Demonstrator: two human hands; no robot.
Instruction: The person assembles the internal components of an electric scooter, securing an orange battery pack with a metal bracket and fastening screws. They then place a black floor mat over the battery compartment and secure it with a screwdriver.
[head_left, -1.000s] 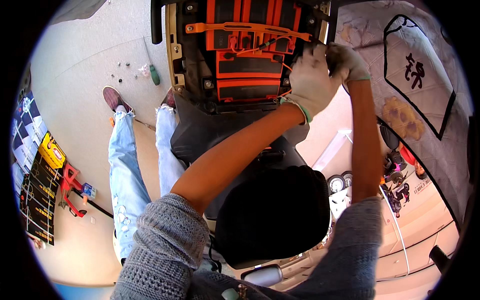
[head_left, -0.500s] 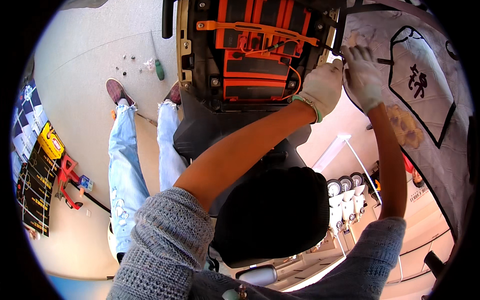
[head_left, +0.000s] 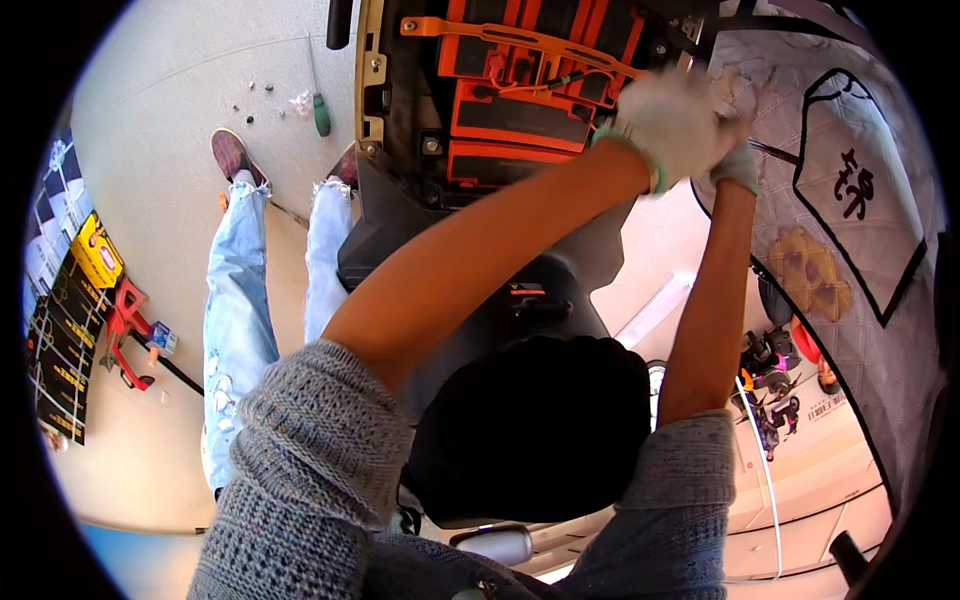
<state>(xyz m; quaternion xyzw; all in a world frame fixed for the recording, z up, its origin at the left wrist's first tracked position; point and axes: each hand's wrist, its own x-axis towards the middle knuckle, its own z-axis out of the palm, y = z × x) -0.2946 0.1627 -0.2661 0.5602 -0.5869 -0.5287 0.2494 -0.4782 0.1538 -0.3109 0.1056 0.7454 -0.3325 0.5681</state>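
Note:
My left hand (head_left: 668,122), in a whitish glove, is at the right rim of an opened vehicle compartment (head_left: 372,90). It is smeared by motion and its fingers cannot be made out. Close against it is my gloved right hand (head_left: 736,150), partly covered by the left, its fingers also blurred. Whether anything is between the hands is hidden. Inside the compartment lie several orange-and-black battery packs (head_left: 525,108). Across them runs an orange strap (head_left: 520,38), its right end near my left hand. Thin orange and black wires (head_left: 545,88) lie over the packs.
A quilted grey cover (head_left: 860,260) hangs at the right. On the floor at the left are a green-handled screwdriver (head_left: 321,115), several small dark pieces (head_left: 250,119) and legs in torn blue jeans (head_left: 240,290). A rounded black shape (head_left: 530,430) fills the lower middle.
Both hands have shifted slightly lower in the picture and come closer together. My right hand, stretched upward before, now lies partly behind the left. The whole view has shifted a little.

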